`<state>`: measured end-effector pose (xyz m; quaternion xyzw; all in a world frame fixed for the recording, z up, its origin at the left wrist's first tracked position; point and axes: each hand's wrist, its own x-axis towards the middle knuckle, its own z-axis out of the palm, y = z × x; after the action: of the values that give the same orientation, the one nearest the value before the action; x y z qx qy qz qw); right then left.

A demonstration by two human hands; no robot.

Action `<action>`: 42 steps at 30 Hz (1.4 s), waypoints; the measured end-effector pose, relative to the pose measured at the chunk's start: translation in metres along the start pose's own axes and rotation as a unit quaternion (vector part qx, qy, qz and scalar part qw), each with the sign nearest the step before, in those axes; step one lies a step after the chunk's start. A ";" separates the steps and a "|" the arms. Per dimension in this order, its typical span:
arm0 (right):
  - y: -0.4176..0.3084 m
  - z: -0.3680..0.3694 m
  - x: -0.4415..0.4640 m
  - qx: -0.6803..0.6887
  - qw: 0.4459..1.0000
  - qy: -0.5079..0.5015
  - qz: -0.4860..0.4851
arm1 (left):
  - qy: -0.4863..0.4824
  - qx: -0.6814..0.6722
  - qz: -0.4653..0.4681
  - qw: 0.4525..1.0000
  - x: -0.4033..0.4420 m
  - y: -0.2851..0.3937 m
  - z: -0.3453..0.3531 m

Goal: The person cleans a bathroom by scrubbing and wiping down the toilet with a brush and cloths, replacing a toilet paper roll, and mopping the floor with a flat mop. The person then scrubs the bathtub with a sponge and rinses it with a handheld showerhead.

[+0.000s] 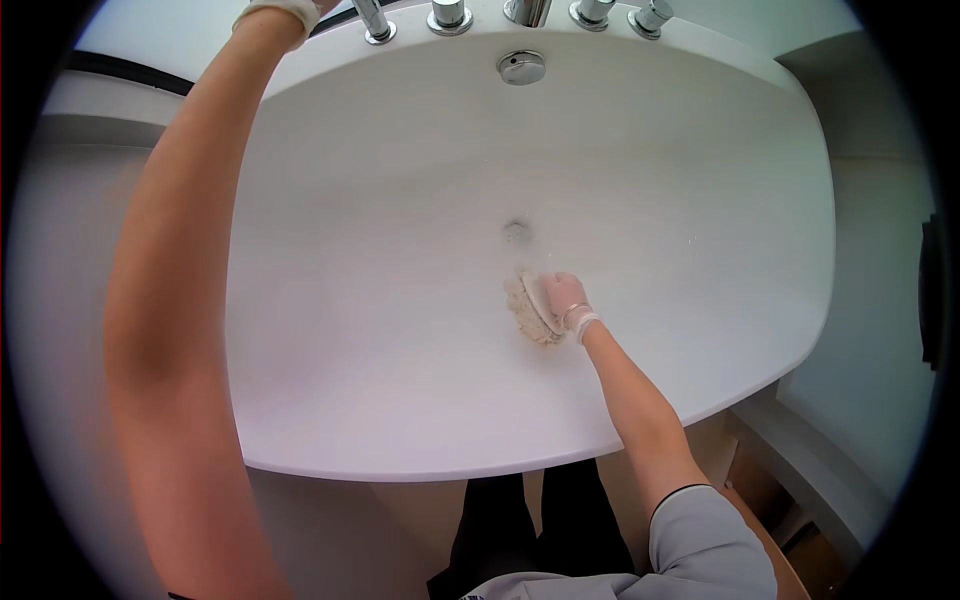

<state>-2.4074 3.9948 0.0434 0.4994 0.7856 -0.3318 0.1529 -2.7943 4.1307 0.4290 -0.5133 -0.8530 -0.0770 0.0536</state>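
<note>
My right hand [566, 297], in a thin translucent glove, is closed on the pale back of a cleaning brush [530, 308] with a shaggy beige pile. The pile rests against the bottom of the white bathtub [380, 330], just below the drain [516, 231]. My left arm stretches up along the tub's left side. At the top edge of the view, my gloved left hand [280, 12] shows only its cuff and a bit of the palm side; its fingers are out of frame, so what it touches cannot be seen.
Along the tub's far rim stand a chrome spout [527, 11], a hand shower [374, 20] and several chrome knobs. A round overflow cover [521, 67] sits on the far inner wall. Grey ledges flank the tub, and a dark object [930, 295] is at the right wall.
</note>
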 end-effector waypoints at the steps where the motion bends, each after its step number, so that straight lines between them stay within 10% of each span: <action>1: -0.008 -0.026 0.001 0.054 0.996 0.035 -0.056 | 0.090 0.016 0.039 0.995 -0.019 -0.024 0.015; 3: -0.059 -0.111 -0.015 0.363 0.930 -0.010 -0.055 | 0.262 -0.031 0.145 0.954 -0.076 -0.068 0.050; 4: -0.108 -0.171 -0.037 0.588 0.804 -0.083 0.012 | 0.137 -0.065 0.113 0.982 -0.123 -0.091 0.057; 7: -0.164 -0.221 -0.036 0.663 0.738 -0.085 -0.096 | 0.002 -0.143 0.085 0.986 -0.265 -0.117 0.046; 9: -0.173 -0.208 -0.015 0.836 0.493 -0.167 -0.175 | -0.076 -0.172 0.027 0.982 -0.352 -0.127 0.031; 12: -0.138 -0.069 0.029 0.594 0.797 -0.106 0.009 | -0.105 -0.171 -0.098 0.975 -0.462 -0.139 0.012; 13: -0.130 -0.022 0.023 0.285 0.952 -0.106 0.047 | -0.102 -0.176 -0.141 0.969 -0.497 -0.139 0.014; 14: -0.123 0.024 0.018 -0.056 0.985 -0.143 0.077 | -0.105 -0.144 -0.159 0.971 -0.518 -0.137 0.012; 17: -0.073 0.070 0.012 -0.074 0.977 -0.166 0.115 | -0.100 -0.129 -0.194 0.967 -0.545 -0.125 0.013; 22: -0.138 -0.050 0.059 -0.037 0.980 -0.100 0.169 | -0.061 -0.165 -0.217 0.960 -0.526 -0.104 0.045; 25: -0.201 -0.150 0.107 -0.321 0.945 -0.056 0.009 | -0.088 -0.167 -0.216 0.958 -0.542 -0.094 0.077; 28: -0.241 -0.202 0.161 -0.032 0.984 0.162 0.060 | -0.104 -0.127 -0.227 0.960 -0.548 -0.095 0.098; 42: -0.248 -0.185 0.209 0.310 0.919 0.235 0.070 | -0.143 -0.123 -0.231 0.954 -0.548 -0.100 0.113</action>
<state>-2.7054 4.1929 0.1509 0.6394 0.6193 -0.4206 -0.1755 -2.6277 3.6304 0.2168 -0.3101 -0.9311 -0.1174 -0.1522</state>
